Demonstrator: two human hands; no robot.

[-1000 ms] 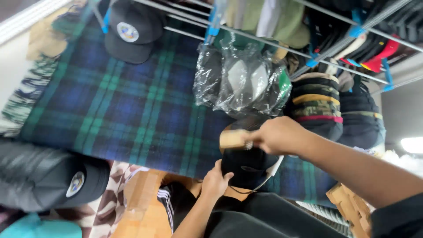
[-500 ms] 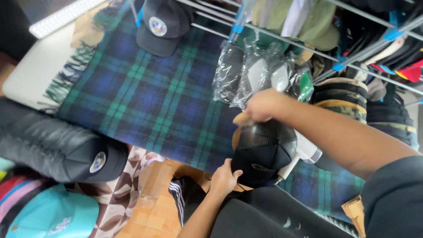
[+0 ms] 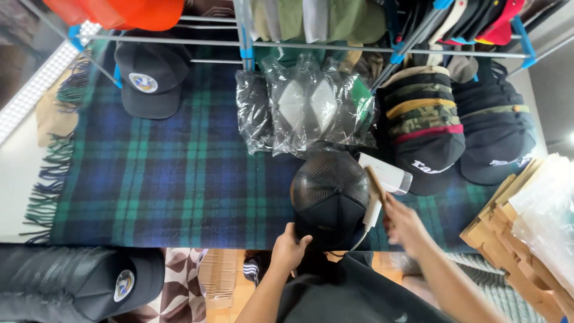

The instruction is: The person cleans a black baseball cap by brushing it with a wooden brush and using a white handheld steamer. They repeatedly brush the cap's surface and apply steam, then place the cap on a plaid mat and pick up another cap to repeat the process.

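A black cap (image 3: 330,194) lies crown up on the blue and green plaid blanket (image 3: 179,173). My left hand (image 3: 289,250) grips its near edge from below. My right hand (image 3: 405,224) is just right of the cap, its fingertips on the lower end of a wooden brush (image 3: 375,182) that leans against the cap's right side. Behind the brush lies a white hand-held appliance (image 3: 387,178), whose white cord runs down past the cap.
Caps in clear plastic bags (image 3: 305,107) lie behind the black cap. Stacked caps (image 3: 424,128) sit at the right, another dark cap (image 3: 146,81) at the far left. A metal rack (image 3: 299,45) of hanging caps runs across the top. Wooden pieces (image 3: 508,239) are at the right.
My right hand has come off the top of the cap and moved down to its right side. The view has shifted, so the cap now shows in full.
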